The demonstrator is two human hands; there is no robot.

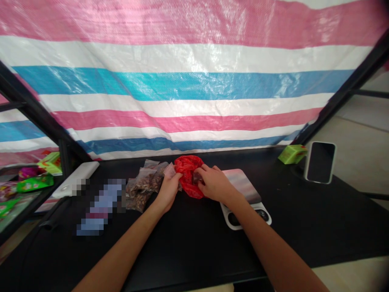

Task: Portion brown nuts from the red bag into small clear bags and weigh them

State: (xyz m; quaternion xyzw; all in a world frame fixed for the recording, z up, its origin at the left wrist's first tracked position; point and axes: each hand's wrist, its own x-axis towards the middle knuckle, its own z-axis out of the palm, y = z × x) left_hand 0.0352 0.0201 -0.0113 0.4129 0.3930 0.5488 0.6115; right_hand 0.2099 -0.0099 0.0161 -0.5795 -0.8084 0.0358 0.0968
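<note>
A crumpled red plastic bag point(189, 172) lies on the black table point(188, 243) near its far edge. My left hand point(169, 189) grips the bag's left side with closed fingers. My right hand point(212, 183) pinches its right side, fingers curled into the plastic. Just left of the bag sit several small clear packets of brown bits point(145, 184). A small kitchen scale point(243, 194) with a shiny top lies under my right wrist.
A phone point(320, 162) stands propped at the right, a green box point(292, 154) beside it. A white flat device point(79, 178) and a blurred-out item point(101, 207) lie at the left. Green packs point(36, 182) sit far left. A striped tarp point(194, 81) hangs behind.
</note>
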